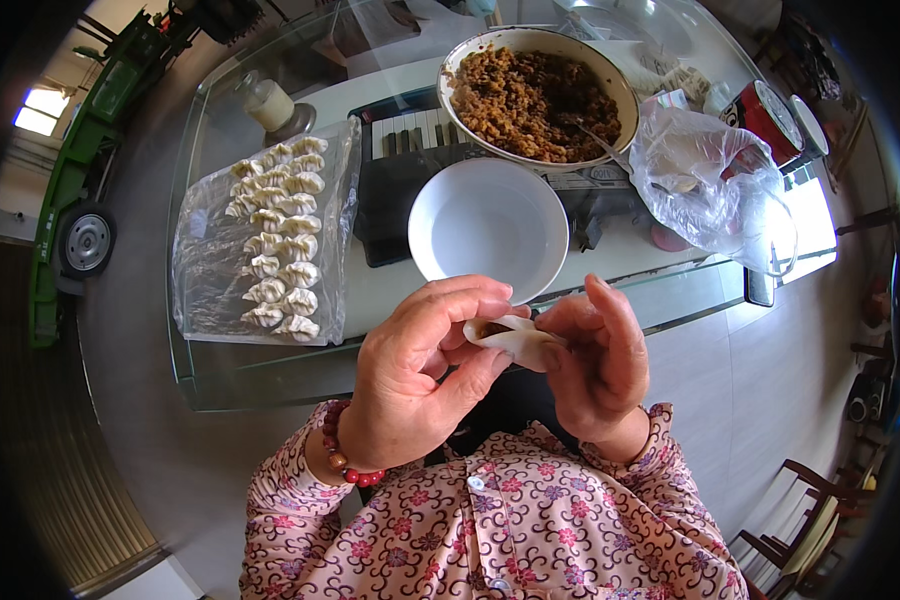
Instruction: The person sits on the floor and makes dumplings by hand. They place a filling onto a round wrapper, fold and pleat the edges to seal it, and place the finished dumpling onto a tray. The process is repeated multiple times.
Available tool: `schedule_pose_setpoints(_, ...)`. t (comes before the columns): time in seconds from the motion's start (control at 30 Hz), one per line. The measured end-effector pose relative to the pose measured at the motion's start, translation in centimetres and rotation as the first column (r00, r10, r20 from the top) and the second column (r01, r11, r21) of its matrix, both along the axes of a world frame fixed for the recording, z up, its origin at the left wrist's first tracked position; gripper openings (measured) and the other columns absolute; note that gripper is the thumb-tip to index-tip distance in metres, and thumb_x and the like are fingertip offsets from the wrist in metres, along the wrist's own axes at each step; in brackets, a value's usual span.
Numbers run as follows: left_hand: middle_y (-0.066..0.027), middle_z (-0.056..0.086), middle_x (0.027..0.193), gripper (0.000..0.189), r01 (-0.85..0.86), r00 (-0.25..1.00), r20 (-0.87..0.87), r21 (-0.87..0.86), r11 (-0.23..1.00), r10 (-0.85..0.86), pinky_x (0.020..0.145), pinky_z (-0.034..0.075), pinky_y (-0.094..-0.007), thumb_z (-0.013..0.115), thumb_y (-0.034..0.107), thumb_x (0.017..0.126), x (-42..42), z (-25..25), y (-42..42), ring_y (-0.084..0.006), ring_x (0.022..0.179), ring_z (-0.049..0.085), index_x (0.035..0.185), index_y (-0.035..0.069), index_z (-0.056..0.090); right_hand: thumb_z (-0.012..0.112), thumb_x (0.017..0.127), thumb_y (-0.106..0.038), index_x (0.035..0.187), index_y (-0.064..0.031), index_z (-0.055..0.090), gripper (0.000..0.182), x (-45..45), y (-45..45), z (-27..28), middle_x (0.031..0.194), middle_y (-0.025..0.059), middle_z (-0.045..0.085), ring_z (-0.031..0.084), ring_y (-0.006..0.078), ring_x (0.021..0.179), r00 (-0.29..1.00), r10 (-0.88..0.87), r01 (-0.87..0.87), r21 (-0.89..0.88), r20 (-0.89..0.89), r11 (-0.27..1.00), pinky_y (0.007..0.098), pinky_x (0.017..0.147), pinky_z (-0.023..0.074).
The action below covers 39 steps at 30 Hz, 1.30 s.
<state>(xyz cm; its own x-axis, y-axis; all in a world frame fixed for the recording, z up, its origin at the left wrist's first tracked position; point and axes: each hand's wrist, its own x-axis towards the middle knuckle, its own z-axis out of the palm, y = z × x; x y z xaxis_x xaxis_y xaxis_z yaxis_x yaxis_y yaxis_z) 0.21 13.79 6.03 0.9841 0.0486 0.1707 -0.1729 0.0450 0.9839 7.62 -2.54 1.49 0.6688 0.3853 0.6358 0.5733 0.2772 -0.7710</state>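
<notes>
Between my left hand (427, 360) and my right hand (600, 360) is a folded dumpling wrapper (521, 341) with brown filling showing at its left end. The fingers of both hands pinch its edges; its right end is pressed together. Just beyond my hands stands a white bowl (487, 225). Behind it a large enamel basin (450, 94) holds brown minced filling (532, 97), with a metal spoon (604, 146) stuck in it. On the left, pleated dumplings (300, 247) lie in rows on a clear plastic sheet (210, 277).
A glass-topped table (375, 300) carries everything, its near edge close to my hands. A keyboard instrument (397, 139) lies by the bowls. A glass jar (268, 103) stands at the back left. On the right are a clear plastic bag (697, 165), a red tin (769, 124) and a phone (759, 285).
</notes>
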Motion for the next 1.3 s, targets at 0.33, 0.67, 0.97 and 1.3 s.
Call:
schedule_pose_setpoints(0.33, -0.0183, 0.049, 0.126, 0.030, -0.007, 0.999, -0.040, 0.046, 0.999, 0.009, 0.095, 0.049, -0.0339, 0.053, -0.016, 0.084, 0.0, 0.5, 0.0, -0.0240, 0.114, 0.056, 0.112, -0.006, 0.051, 0.059, 0.073, 0.017, 0.129, 0.0084, 0.045, 0.058, 0.2, -0.2, 0.4, 0.092, 0.0178, 0.065, 0.069, 0.0270, 0.080, 0.995, 0.001, 0.010, -0.104, 0.099, 0.994, 0.0310, 0.067, 0.0552)
schedule_pose_setpoints(0.67, -0.0156, 0.060, 0.112, 0.018, -0.093, 0.994, 0.077, 0.263, 0.960, 0.076, 0.076, 0.057, -0.0263, 0.063, -0.010, 0.082, 0.2, 0.4, 0.3, -0.0186, 0.093, 0.067, 0.099, -0.004, 0.060, 0.060, 0.070, 0.018, 0.126, 0.0084, 0.047, 0.059, 0.2, -0.2, 0.6, 0.083, 0.0151, 0.065, 0.067, 0.0245, 0.072, 0.994, -0.004, 0.017, -0.124, 0.110, 0.992, 0.0297, 0.063, 0.0533)
schedule_pose_setpoints(0.97, -0.0147, 0.061, 0.109, 0.016, -0.189, 0.982, 0.008, 0.104, 0.977, 0.189, 0.074, 0.056, -0.0272, 0.066, -0.007, 0.081, 0.1, 0.1, -0.9, -0.0192, 0.090, 0.067, 0.096, -0.003, 0.062, 0.059, 0.068, 0.020, 0.128, 0.0094, 0.045, 0.063, -0.1, -0.1, 0.4, 0.084, 0.0147, 0.063, 0.064, 0.0223, 0.071, 0.998, -0.010, 0.017, -0.105, 0.062, 0.994, 0.0280, 0.062, 0.0512)
schedule_pose_setpoints(1.3, -0.0139, 0.062, 0.107, 0.014, -0.164, 0.982, 0.150, 0.345, 0.924, 0.118, 0.076, 0.055, -0.0270, 0.066, -0.008, 0.081, 0.3, -0.1, -0.2, -0.0175, 0.087, 0.066, 0.093, -0.002, 0.063, 0.060, 0.074, 0.018, 0.135, 0.0083, 0.034, 0.067, 0.1, 0.1, 0.9, 0.088, 0.0168, 0.062, 0.062, 0.0194, 0.072, 0.973, 0.054, -0.010, -0.192, 0.223, 0.981, 0.0254, 0.060, 0.0501)
